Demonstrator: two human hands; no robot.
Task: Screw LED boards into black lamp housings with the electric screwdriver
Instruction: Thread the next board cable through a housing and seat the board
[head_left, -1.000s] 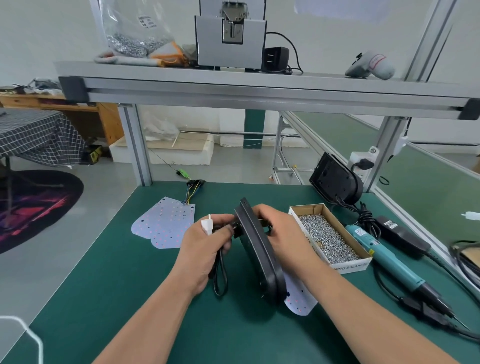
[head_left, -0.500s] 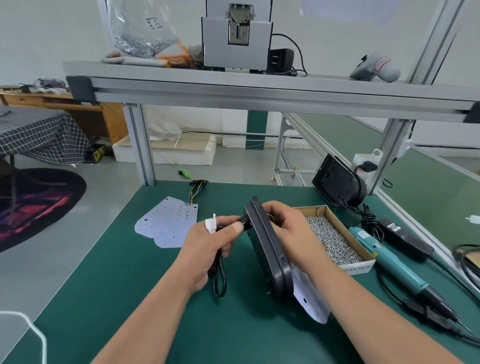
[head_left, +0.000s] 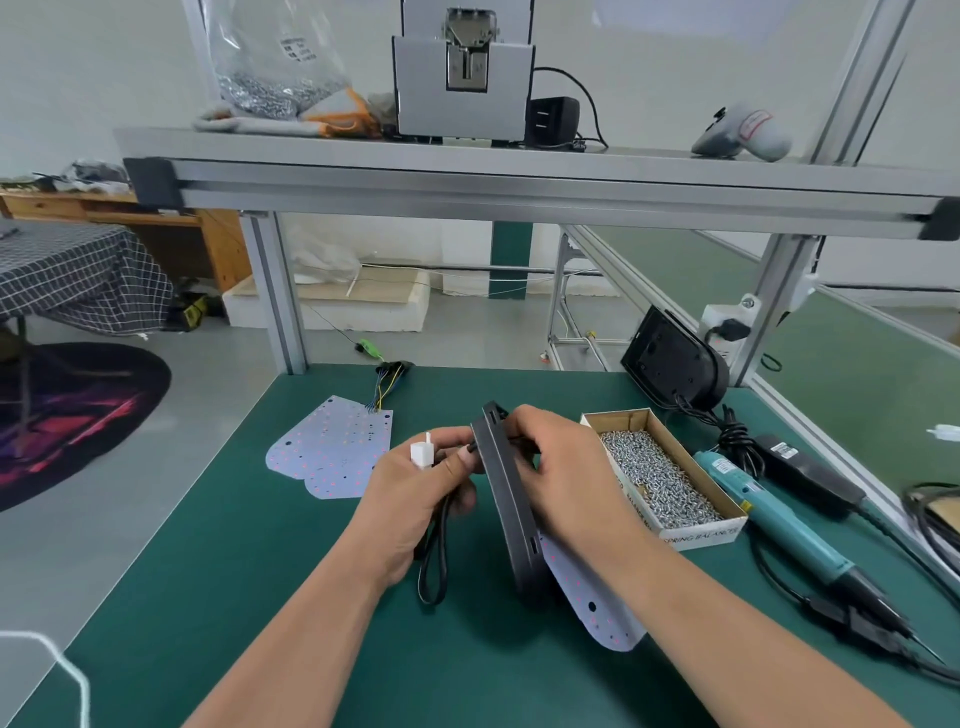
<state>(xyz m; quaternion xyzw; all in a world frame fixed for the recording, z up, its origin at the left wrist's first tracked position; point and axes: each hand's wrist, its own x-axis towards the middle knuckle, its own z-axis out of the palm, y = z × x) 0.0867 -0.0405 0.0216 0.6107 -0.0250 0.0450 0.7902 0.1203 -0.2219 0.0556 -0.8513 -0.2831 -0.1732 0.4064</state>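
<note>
Black lamp housing (head_left: 511, 509) stands on edge near the middle of the green mat (head_left: 260, 597). The right hand (head_left: 566, 467) grasps its far top end, and the left hand (head_left: 415, 499) pinches the black cable (head_left: 434, 561) with the white connector (head_left: 422, 453) right at the housing's left face. Risk: a hard tug could strain the cable where it meets the housing, or tip the housing onto the LED board (head_left: 597, 603) lying against its right side and mark the LEDs. The right forearm is just beside the open screw box (head_left: 691, 538), so a jerk could spill screws.
</note>
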